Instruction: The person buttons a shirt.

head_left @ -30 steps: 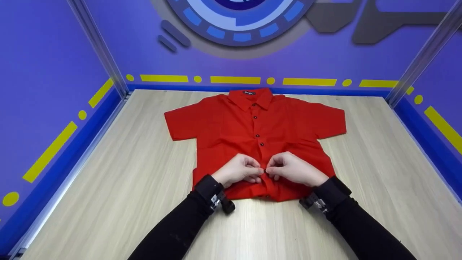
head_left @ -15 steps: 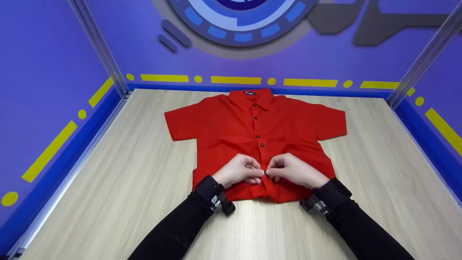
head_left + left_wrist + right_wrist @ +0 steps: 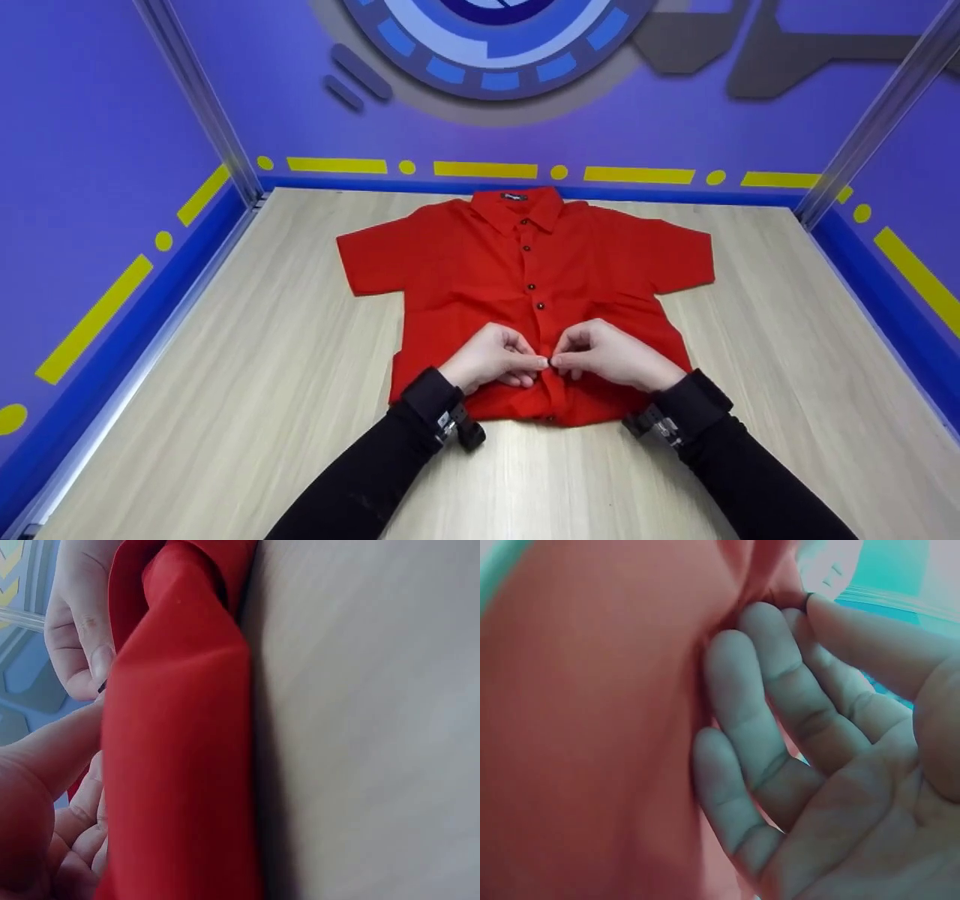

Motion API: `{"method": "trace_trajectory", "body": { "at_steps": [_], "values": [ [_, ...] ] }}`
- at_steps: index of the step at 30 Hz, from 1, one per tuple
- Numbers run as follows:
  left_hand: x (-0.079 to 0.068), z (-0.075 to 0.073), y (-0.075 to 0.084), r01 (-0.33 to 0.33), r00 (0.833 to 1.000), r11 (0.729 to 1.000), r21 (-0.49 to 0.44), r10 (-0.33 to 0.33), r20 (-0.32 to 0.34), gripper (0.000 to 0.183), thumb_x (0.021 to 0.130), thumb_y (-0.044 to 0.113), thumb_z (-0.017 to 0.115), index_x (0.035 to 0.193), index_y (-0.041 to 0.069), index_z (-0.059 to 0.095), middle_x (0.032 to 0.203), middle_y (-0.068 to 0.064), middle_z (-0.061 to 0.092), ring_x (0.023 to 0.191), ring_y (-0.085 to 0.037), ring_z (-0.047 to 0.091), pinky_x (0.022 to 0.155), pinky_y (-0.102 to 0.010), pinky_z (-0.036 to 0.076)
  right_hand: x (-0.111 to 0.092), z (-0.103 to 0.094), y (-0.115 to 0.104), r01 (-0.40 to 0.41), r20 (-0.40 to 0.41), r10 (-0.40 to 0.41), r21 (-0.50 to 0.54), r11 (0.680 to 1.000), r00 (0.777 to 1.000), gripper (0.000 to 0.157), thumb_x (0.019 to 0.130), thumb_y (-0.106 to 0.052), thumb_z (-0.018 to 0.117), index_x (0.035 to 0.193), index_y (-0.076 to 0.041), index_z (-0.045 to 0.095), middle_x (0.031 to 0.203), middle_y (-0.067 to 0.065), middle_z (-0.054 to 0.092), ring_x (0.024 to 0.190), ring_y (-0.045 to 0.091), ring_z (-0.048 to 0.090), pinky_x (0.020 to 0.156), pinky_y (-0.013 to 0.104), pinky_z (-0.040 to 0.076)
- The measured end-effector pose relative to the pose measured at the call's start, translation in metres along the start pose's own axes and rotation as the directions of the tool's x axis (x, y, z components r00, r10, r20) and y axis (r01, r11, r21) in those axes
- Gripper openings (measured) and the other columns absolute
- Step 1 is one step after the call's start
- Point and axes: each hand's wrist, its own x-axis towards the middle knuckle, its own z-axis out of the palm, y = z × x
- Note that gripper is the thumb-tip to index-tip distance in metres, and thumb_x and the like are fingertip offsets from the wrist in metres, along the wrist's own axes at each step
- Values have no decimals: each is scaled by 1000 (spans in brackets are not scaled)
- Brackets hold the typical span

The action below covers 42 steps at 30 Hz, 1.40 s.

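Observation:
A red short-sleeved shirt (image 3: 450, 262) lies front up, collar away from me, with dark buttons down its placket. At the lower placket my left hand (image 3: 491, 358) pinches the cloth edge between thumb and forefinger. Opposite it, my right hand (image 3: 622, 355) pinches a small dark button (image 3: 550, 363), and the two hands' fingertips meet there. In the left wrist view a fold of the shirt (image 3: 180, 765) hides part of the fingers, and a dark sliver of the button (image 3: 103, 687) shows at the right thumb. The right wrist view has the other right fingers (image 3: 739, 682) against the cloth.
The shirt rests on a pale wood-grain table (image 3: 247, 337). Blue-purple panels (image 3: 262, 75) with yellow markings enclose the back and both sides, joined by metal corner posts (image 3: 202, 97). Black straps with small cameras (image 3: 469, 435) sit on both wrists, close to the shirt's hem.
Both hands keep their pinch at the same spot on the placket, with only small fingertip movements. The head view has shifted slightly, so the scene sits a little lower and further left.

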Motion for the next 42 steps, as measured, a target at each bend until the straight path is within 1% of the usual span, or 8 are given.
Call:
{"method": "trace_trajectory", "body": {
  "at_steps": [7, 15, 18, 23, 28, 35, 38, 42],
  "values": [
    [-14, 6, 3, 28, 1000, 982, 188, -26, -14, 20, 76, 23, 83, 76, 5, 74, 68, -11, 72, 55, -16, 68, 49, -26, 55, -7, -15, -3, 8, -120, -24, -139, 990, 992, 9, 87, -32, 73, 91, -24, 71, 88, -3, 69, 81, 19, 62, 72, 35, 52],
    [-46, 12, 17, -7, 1000, 883, 469, -5, 25, 18, 84, 26, 76, 75, 11, 73, 65, -7, 70, 57, -21, 69, 54, -32, 57, -18, -44, 14, -46, -220, -45, -393, 918, 975, 36, 85, -29, 75, 117, -15, 64, 117, 3, 61, 110, 24, 53, 94, 45, 47],
    [-54, -8, 25, -118, 993, 793, 598, 84, 85, 7, 85, 21, 74, 85, 14, 74, 75, -1, 72, 66, -15, 69, 61, -29, 57, -27, -58, 26, -60, -180, -24, -448, 892, 983, 52, 83, -29, 77, 129, -15, 58, 131, 7, 54, 122, 29, 47, 101, 51, 44],
    [-67, -65, 32, -188, 971, 511, 839, 227, 79, 44, 79, 13, 79, 122, 14, 65, 122, -3, 64, 115, -21, 58, 98, -35, 47, -40, -79, 50, -78, -94, 39, -459, 885, 995, 79, 79, -36, 80, 146, -17, 43, 154, 15, 33, 143, 39, 26, 112, 60, 28],
    [-83, -100, 21, -38, 998, 427, 904, 56, 15, 96, 72, 36, 85, 151, 17, 35, 158, -13, 27, 147, -36, 21, 118, -47, 26, -49, -84, 61, -101, -31, 98, -496, 862, 995, 105, 72, -56, 78, 154, -14, 27, 160, 18, 19, 147, 40, 17, 113, 63, 22],
    [-98, -96, 14, 25, 996, 276, 961, 73, -47, 106, 67, 63, 79, 150, 14, 36, 156, -15, 31, 143, -34, 32, 111, -54, 34, -55, -75, 48, -145, -92, 113, -666, 731, 989, 118, 57, -74, 75, 152, -19, 32, 156, 18, 29, 141, 46, 25, 105, 75, 17],
    [-99, -98, 19, 10, 996, 272, 962, 79, -33, 98, 68, 61, 79, 145, 12, 45, 152, -14, 39, 139, -33, 39, 108, -53, 38, -54, -75, 45, -134, -88, 101, -697, 705, 991, 115, 56, -78, 72, 150, -22, 38, 152, 17, 37, 138, 45, 30, 105, 74, 20],
    [-87, -118, 27, -34, 989, 404, 914, 144, -27, 74, 74, 50, 80, 132, 11, 59, 135, -10, 57, 124, -29, 53, 103, -45, 44, -49, -90, 52, -91, -116, 24, -622, 777, 993, 101, 65, -73, 72, 145, -18, 45, 146, 15, 44, 132, 38, 37, 104, 65, 32]
  ]
}}
